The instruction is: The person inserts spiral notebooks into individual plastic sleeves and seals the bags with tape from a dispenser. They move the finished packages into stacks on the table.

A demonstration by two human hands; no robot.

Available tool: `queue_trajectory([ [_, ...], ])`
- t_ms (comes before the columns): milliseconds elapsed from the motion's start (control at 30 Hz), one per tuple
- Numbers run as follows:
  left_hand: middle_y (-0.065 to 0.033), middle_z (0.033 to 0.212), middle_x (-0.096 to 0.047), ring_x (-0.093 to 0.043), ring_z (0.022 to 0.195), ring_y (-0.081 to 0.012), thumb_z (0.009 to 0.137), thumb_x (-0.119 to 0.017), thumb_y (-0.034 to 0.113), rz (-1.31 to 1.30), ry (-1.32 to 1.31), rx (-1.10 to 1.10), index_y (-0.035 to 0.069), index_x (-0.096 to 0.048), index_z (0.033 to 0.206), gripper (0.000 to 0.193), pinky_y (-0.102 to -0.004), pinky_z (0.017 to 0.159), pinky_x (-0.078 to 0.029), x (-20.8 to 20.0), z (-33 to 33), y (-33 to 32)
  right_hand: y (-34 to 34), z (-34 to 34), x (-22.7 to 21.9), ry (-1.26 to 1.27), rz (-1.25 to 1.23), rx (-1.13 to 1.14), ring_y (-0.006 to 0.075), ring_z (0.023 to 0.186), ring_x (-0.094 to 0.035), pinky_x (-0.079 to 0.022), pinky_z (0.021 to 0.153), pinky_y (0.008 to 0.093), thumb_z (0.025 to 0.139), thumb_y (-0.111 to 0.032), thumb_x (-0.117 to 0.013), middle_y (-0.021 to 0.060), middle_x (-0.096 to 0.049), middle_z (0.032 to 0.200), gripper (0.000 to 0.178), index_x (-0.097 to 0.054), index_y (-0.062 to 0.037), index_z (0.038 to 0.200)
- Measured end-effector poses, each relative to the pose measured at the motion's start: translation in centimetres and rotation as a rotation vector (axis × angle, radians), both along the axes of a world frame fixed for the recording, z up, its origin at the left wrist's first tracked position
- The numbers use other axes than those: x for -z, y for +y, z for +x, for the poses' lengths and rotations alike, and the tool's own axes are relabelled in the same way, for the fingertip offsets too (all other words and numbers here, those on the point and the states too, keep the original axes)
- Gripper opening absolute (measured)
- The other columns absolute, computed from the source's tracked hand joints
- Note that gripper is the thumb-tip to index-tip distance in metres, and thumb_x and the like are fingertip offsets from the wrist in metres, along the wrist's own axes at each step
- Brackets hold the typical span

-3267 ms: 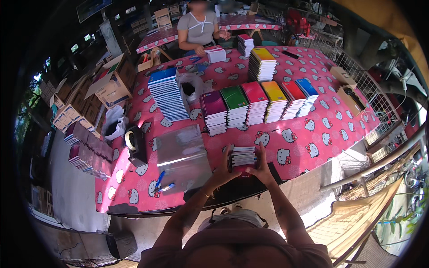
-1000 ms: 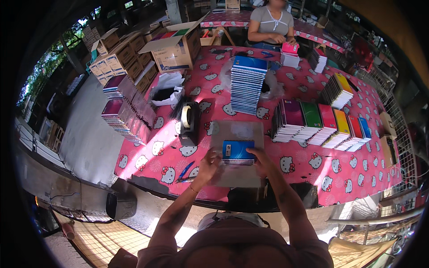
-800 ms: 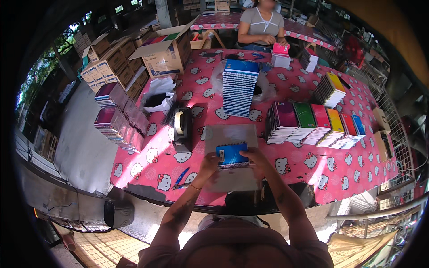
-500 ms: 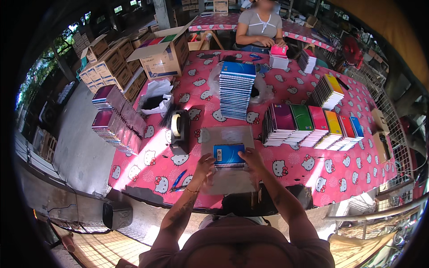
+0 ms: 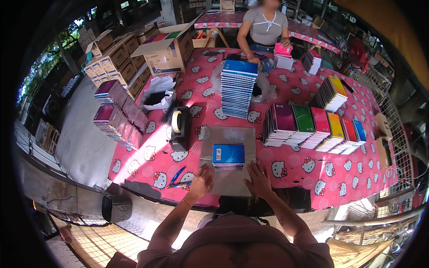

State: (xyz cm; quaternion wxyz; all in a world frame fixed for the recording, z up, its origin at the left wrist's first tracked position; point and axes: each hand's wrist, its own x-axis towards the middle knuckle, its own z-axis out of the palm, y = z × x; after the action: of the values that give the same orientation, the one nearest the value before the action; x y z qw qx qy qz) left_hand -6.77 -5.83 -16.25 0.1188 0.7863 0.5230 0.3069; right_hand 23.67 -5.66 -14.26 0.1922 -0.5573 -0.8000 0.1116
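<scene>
A small stack of blue spiral notebooks (image 5: pixel 228 154) lies on a greyish board (image 5: pixel 232 187) in front of me, with a shiny clear film edge along its near side. My left hand (image 5: pixel 202 179) is curled closed at the board's left edge, beside the stack's near left corner; what its fingers hold, if anything, is hidden. On the board's right side rests my right hand (image 5: pixel 258 178), fingers spread, apart from the notebooks. To the left stands a black tape dispenser (image 5: pixel 180 129) with a roll of tape. Blue-handled scissors or a cutter (image 5: pixel 177 177) lie near my left hand.
A tall blue notebook stack (image 5: pixel 238 89) stands beyond the board. Rows of coloured notebooks (image 5: pixel 308 125) fill the right, and wrapped purple stacks (image 5: pixel 118 111) the left edge. An open carton (image 5: pixel 165 51) sits far left. Across the table (image 5: pixel 214 196) a person (image 5: pixel 266 29) handles pink notebooks (image 5: pixel 283 53).
Both my hands have drawn back from the blue notebooks toward me; the right has let go and opened out. The person across has reached an arm toward the tall stack.
</scene>
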Motion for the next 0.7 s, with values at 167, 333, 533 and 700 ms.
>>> queue_trajectory([
  [167, -0.0212, 0.122, -0.062, -0.066, 0.104, -0.0330, 0.089, -0.063, 0.007, -0.087, -0.219, -0.020, 0.000, -0.060, 0.125, 0.037, -0.0356, 0.083, -0.055, -1.5, 0.1, -0.7, -1.4, 0.3, -0.6, 0.026, -0.025, 0.053, 0.0388, 0.136, -0.043, -0.031, 0.109, 0.0639, 0.092, -0.033, -0.061, 0.0144, -0.047, 0.148, 0.055, -0.052, -0.0084, 0.140],
  [333, -0.0141, 0.108, -0.068, -0.064, 0.086, -0.0177, 0.089, -0.066, 0.013, -0.523, -0.896, -0.249, -0.003, -0.059, 0.126, 0.041, -0.0294, 0.072, -0.052, -1.9, 2.2, 3.5, 4.8, -1.1, 0.5, 0.959, -0.522, 0.367, 0.0210, 0.091, -0.060, -0.050, 0.075, 0.0401, 0.092, -0.025, -0.064, 0.0069, -0.066, 0.110, 0.043, -0.061, -0.0062, 0.130],
  [533, -0.0121, 0.100, -0.068, -0.059, 0.077, -0.0139, 0.089, -0.067, 0.017, -0.731, -0.935, -0.262, -0.005, -0.059, 0.126, 0.044, -0.0276, 0.064, -0.048, -2.2, 2.8, 6.0, 6.0, -2.6, -0.4, 0.958, -0.632, 0.362, 0.0077, 0.073, -0.056, -0.047, 0.063, 0.0253, 0.091, -0.024, -0.068, 0.0003, -0.065, 0.088, 0.036, -0.068, -0.0040, 0.121],
  [700, -0.0116, 0.098, -0.067, -0.060, 0.084, -0.0151, 0.089, -0.068, 0.021, -0.675, -0.939, -0.302, -0.004, -0.060, 0.124, 0.044, -0.0289, 0.073, -0.050, -1.1, 2.2, 5.9, 5.5, -2.9, -1.7, 0.993, -0.709, 0.378, 0.0083, 0.071, -0.056, -0.048, 0.063, 0.0259, 0.089, -0.024, -0.069, 0.0003, -0.064, 0.085, 0.037, -0.068, -0.0031, 0.120],
])
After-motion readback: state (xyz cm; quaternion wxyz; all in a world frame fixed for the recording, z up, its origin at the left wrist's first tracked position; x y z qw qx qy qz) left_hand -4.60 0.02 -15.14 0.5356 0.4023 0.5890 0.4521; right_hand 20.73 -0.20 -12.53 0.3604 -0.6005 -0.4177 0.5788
